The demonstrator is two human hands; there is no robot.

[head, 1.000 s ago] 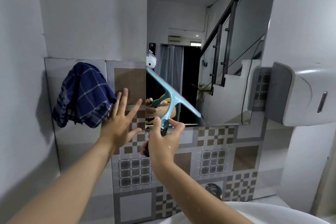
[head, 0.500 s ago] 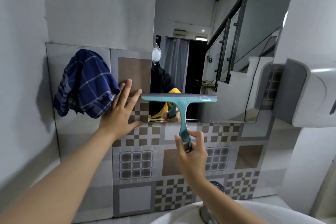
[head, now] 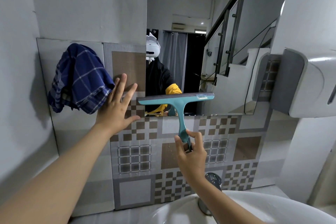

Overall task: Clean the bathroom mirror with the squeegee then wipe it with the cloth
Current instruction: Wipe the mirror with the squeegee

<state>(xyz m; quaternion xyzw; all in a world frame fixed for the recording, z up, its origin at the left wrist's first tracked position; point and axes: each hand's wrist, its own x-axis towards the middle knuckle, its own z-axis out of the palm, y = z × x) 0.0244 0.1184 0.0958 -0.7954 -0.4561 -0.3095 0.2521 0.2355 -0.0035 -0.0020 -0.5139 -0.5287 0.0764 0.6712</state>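
The mirror (head: 209, 14) hangs on the wall above a band of patterned tiles. A teal squeegee (head: 179, 101) has its blade level across the mirror's lower left part, a little above the bottom edge. My right hand (head: 190, 152) grips the squeegee's handle from below. My left hand (head: 117, 109) lies flat on the tiles with fingers spread, just left of the mirror. A blue checked cloth (head: 80, 80) hangs on the tiled wall, its right edge touching my left hand's fingers.
A white and grey dispenser (head: 309, 82) juts from the wall to the right of the mirror. A white basin (head: 245, 209) with a chrome tap (head: 212, 180) sits below. Grey walls close in on the left and right.
The squeegee turned from a slant to level, then stayed low on the mirror. My right hand shifted right and down along the handle. My left hand stayed on the tiles.
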